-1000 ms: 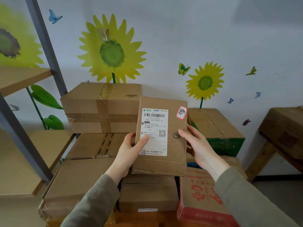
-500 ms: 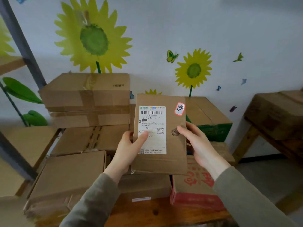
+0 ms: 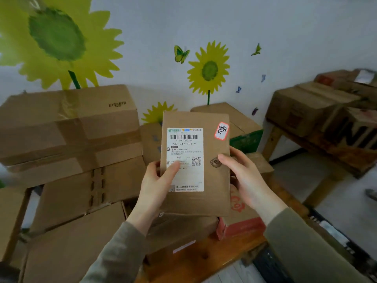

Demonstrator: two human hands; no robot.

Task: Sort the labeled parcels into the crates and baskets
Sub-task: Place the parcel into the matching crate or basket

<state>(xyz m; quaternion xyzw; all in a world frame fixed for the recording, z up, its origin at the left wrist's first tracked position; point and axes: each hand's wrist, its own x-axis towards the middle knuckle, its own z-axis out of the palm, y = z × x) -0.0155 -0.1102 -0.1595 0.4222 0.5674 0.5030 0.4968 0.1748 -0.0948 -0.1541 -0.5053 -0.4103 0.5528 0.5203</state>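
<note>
Parcel [image 3: 195, 174] upright, left hand [image 3: 155, 186] and right hand [image 3: 244, 180] gripping side edges

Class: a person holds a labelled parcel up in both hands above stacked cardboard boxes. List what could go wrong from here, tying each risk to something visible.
The thumb of the left hand covers part of the white label, so the sorting code could be misread.
The parcel is pinched only near its side edges by the left hand and right hand, so it might slip onto the boxes below.
The red-edged sticker is scrawled by hand and may be misjudged.
</note>
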